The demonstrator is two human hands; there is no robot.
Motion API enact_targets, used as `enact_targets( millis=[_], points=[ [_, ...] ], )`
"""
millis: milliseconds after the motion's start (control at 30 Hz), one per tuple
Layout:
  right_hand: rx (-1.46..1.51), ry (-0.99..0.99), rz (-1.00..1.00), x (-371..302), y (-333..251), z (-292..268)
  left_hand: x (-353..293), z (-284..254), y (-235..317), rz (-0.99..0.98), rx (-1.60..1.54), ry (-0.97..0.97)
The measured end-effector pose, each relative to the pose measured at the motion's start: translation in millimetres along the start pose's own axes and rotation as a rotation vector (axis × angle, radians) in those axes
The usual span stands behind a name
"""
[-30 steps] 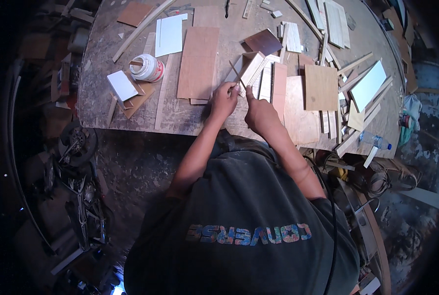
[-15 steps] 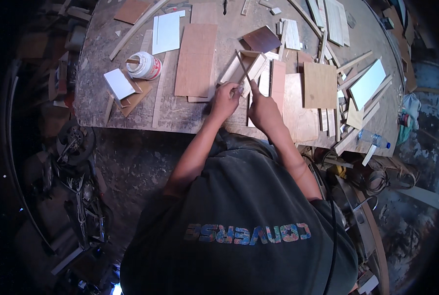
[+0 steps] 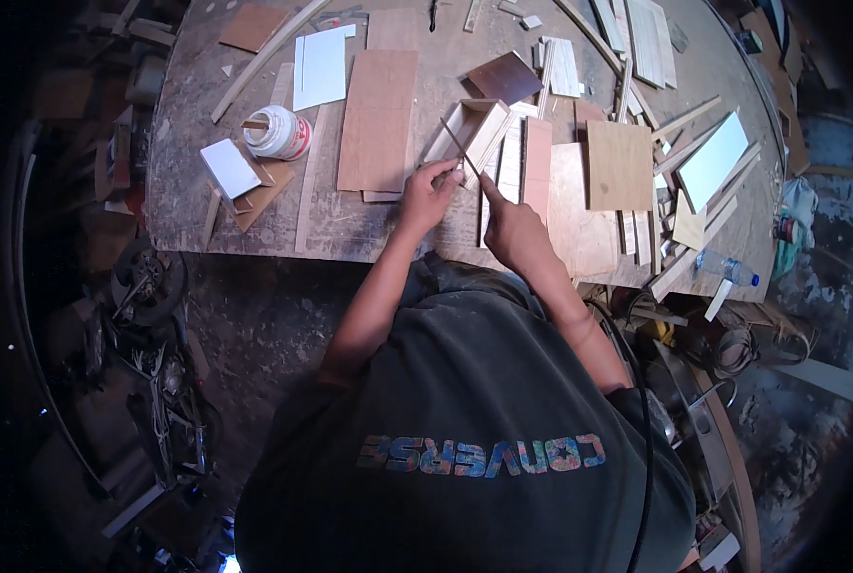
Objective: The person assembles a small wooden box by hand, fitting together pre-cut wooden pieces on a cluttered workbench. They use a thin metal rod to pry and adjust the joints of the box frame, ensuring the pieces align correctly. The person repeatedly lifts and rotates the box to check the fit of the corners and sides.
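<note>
On a worn workbench, near its front edge, an open box is gripped at its near end by the left hand; a thin stick, grasped by the right hand, is best guided lightly, the box kept still.

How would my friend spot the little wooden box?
On the big worktable, find the left hand near the front edge. The little wooden box extends away from that hand. Unlike the flat boards nearby, it has raised walls around a hollow.
</note>
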State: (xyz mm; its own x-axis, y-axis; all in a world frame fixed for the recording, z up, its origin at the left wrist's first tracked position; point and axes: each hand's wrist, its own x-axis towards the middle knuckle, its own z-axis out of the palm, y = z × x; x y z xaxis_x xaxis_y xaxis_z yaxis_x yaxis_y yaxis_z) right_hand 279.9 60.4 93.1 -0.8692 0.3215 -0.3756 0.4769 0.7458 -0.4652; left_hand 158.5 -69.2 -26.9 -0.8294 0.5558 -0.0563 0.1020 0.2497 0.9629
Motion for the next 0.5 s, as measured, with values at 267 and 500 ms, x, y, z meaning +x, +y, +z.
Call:
enact_targets(
  millis=[267, 500],
  points=[
    [-0.042, -0.032, 0.017, -2, 2, -3, 1, 4, -16, 0.006, 0.041, -0.008],
    [-0.026, 0.03, -0.006, 16, 4, 4, 0, 10, -16, 0.016, -0.007, 0.004]
  ],
)
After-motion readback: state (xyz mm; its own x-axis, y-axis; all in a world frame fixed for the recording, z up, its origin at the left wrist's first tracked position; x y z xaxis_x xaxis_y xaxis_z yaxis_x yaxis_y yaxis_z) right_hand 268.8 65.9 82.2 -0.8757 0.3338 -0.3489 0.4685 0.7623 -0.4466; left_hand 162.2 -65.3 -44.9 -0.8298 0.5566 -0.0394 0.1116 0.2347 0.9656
